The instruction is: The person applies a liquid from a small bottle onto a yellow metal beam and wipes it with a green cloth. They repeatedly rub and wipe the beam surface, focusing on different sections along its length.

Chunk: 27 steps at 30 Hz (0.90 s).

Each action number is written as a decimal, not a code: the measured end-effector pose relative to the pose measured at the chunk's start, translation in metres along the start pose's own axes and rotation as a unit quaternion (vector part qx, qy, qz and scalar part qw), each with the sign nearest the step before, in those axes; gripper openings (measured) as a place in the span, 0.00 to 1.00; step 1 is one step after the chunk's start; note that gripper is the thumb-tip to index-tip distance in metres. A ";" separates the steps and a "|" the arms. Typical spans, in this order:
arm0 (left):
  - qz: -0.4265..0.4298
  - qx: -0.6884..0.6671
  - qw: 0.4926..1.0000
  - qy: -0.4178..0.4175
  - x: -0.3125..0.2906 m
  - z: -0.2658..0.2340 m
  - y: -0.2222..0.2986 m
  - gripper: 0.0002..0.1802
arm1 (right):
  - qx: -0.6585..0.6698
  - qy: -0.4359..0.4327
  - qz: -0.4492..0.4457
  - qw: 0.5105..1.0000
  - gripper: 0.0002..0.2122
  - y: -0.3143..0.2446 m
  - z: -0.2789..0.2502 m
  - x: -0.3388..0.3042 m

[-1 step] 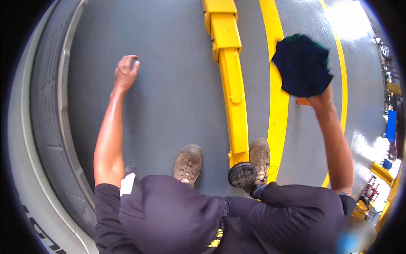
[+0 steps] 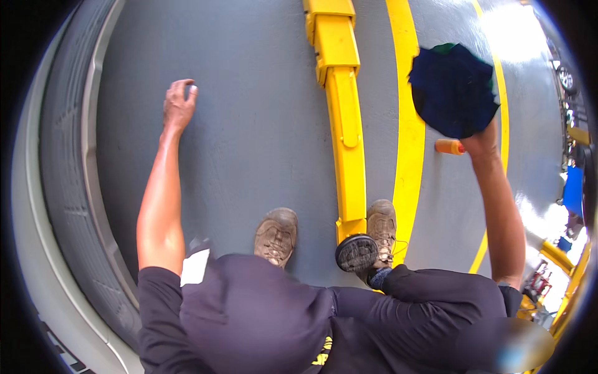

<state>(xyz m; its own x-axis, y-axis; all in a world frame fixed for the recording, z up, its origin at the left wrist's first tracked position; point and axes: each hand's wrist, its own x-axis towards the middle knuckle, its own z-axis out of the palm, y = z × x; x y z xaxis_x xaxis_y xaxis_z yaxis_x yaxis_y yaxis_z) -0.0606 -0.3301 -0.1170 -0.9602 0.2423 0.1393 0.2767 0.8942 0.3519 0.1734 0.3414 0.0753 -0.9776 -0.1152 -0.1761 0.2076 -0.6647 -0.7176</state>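
My left hand (image 2: pixel 179 107) hangs in the air over the grey floor, left of the yellow lift arm. Its fingers are loosely curled, thumb apart, with nothing in them. Out to the right, my right hand (image 2: pixel 481 140) grips a dark navy cloth (image 2: pixel 453 90), bunched with jagged edges and a bit of green at its far rim. The cloth covers most of the fingers. Close by that wrist is an orange cylinder with a red end (image 2: pixel 448 146); whether it is held or lies on the floor, I cannot tell.
A yellow lift arm (image 2: pixel 344 112) runs away from me, its round black pad (image 2: pixel 356 252) beside my right shoe (image 2: pixel 381 227). At the left is a vehicle's bumper (image 2: pixel 68 156). Yellow stripes (image 2: pixel 408 168) mark the floor. Shop equipment (image 2: pixel 564 258) and a wheel (image 2: pixel 565 78) line the far right.
My right hand has shifted slightly right with the cloth, and more of the orange cylinder shows. My left hand has moved a little to the left.
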 end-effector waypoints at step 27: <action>0.028 -0.186 0.964 0.187 -0.048 0.052 0.094 0.17 | -0.859 0.187 -0.141 0.456 0.30 0.253 0.119 0.147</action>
<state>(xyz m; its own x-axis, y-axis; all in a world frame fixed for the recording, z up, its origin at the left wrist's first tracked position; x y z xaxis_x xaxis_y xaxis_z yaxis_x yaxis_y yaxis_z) 0.0094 -0.2380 -0.1382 -0.8811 0.0721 0.4673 0.3898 0.6703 0.6315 0.0780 0.0687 -0.0525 -0.9664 0.1429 0.2134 0.1096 0.9809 -0.1608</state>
